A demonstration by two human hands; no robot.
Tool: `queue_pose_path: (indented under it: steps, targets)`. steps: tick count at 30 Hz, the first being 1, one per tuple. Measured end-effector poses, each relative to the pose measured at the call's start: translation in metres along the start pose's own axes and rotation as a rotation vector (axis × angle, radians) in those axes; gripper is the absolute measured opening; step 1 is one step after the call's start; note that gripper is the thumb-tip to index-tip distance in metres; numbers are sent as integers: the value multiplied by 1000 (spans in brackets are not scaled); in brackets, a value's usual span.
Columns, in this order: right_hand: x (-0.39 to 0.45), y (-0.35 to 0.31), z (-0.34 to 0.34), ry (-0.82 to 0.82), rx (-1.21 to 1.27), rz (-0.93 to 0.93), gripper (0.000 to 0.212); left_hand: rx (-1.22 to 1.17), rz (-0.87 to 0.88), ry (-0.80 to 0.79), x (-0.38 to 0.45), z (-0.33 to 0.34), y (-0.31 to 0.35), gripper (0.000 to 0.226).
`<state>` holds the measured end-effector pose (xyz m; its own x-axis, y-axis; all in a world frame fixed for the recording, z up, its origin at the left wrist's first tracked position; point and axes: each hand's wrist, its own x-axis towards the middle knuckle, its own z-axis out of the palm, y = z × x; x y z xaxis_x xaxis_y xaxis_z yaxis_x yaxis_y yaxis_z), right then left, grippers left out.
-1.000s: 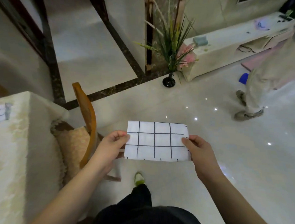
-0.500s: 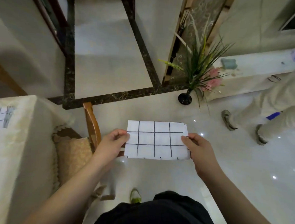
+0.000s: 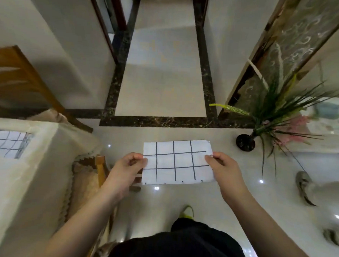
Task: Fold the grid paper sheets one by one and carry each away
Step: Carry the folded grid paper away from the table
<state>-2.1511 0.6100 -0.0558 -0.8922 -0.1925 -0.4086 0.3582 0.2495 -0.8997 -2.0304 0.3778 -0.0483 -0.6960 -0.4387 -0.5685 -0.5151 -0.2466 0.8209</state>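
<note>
A folded white grid paper sheet (image 3: pixel 177 162) with black lines is held flat in the air over the glossy floor, in front of my body. My left hand (image 3: pixel 127 166) pinches its left edge between thumb and fingers. My right hand (image 3: pixel 224 167) pinches its right edge the same way. Another grid paper sheet (image 3: pixel 6 143) lies flat on the cream-clothed table (image 3: pixel 32 180) at the far left.
A wooden chair (image 3: pixel 97 170) with a woven cushion stands tucked against the table just left of my arms. A black vase with green grasses (image 3: pixel 245 142) stands on the floor to the right. Another person's legs and shoes (image 3: pixel 306 186) are at the right edge. A dark-bordered doorway lies ahead.
My view has swung left: the vase and the other person have slid toward the right edge, the table sheet shows more. Both hands keep the same hold on the folded sheet.
</note>
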Motion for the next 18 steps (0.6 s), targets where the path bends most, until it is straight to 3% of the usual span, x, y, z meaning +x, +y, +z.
queue_pose_path:
  steps: [9,18]
  targets:
    - [106,-58,26,-161,-27,8,7,-166,6,163,55,12,59,9]
    - [201,-109,105,-271,-100,27,12,-289,27,225,138,-32,101,14]
